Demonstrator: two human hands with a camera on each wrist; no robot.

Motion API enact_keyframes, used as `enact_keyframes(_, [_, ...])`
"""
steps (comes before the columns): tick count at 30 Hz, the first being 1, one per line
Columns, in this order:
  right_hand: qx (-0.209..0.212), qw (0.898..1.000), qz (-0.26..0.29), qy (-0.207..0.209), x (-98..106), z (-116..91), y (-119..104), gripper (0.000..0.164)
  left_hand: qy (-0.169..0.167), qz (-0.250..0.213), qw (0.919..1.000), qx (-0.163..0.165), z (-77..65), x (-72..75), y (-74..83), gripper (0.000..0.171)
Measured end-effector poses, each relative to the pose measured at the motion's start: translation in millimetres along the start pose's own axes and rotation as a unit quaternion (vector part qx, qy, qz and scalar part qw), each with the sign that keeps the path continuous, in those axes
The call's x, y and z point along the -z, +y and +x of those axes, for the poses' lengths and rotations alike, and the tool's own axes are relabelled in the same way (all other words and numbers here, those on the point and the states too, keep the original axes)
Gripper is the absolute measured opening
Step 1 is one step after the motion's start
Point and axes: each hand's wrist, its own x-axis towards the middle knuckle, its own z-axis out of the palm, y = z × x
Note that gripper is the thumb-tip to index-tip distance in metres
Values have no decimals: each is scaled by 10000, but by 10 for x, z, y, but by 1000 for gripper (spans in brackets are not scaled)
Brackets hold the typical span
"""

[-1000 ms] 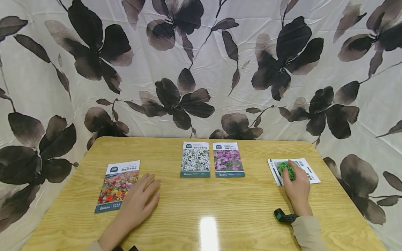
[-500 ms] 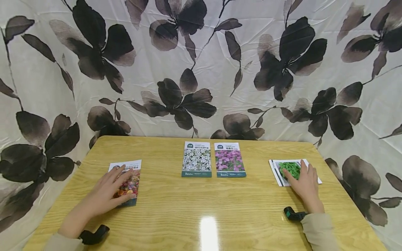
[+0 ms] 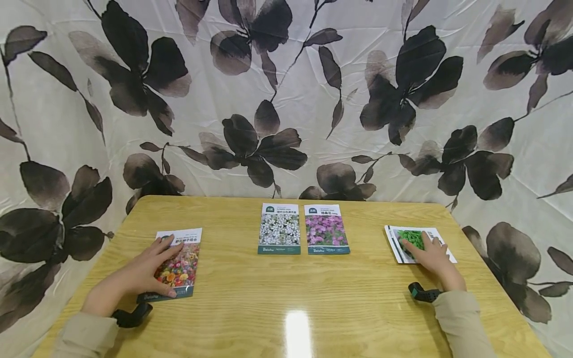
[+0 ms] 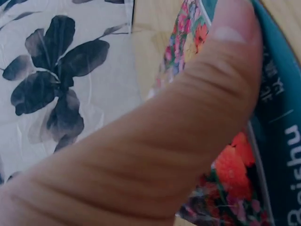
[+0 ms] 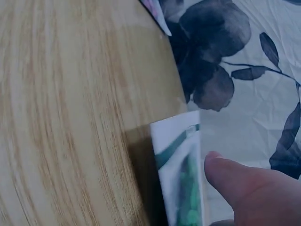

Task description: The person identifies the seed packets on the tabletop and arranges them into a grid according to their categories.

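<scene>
At the left, my left hand lies over a wildflower seed packet, its fingers spread near the packet's title. Its thumb reaches across the flower picture to the dark green lower band in the left wrist view. At the right, my right hand covers part of a small stack of seed packets with green leaves on top. In the right wrist view the thumb is extended beside the top packet, and a gap shows between thumb tip and packet edge.
A white-flower seed packet and a pink-flower seed packet lie side by side near the back of the wooden table. Behind the table's far edge hangs a curtain with dark flowers.
My left hand has moved left from the wildflower packet's right edge to lie over it. My right hand has shifted rightward on the leaf-packet stack, which has moved slightly. The middle two packets stay put.
</scene>
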Motion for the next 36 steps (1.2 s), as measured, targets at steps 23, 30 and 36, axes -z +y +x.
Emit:
enact_keyframes(23, [774, 9903, -540, 1021, -171, -114, 146, 85, -444, -878, 9950, 178, 32, -43, 94, 112])
enact_keyframes(30, [828, 9929, -461, 717, -148, -177, 199, 87, -483, -833, 9953, 142, 46, -65, 177, 112])
enact_keyframes(36, [962, 9923, -505, 591, -139, -232, 187, 87, -441, -714, 9963, 164, 30, -66, 211, 111])
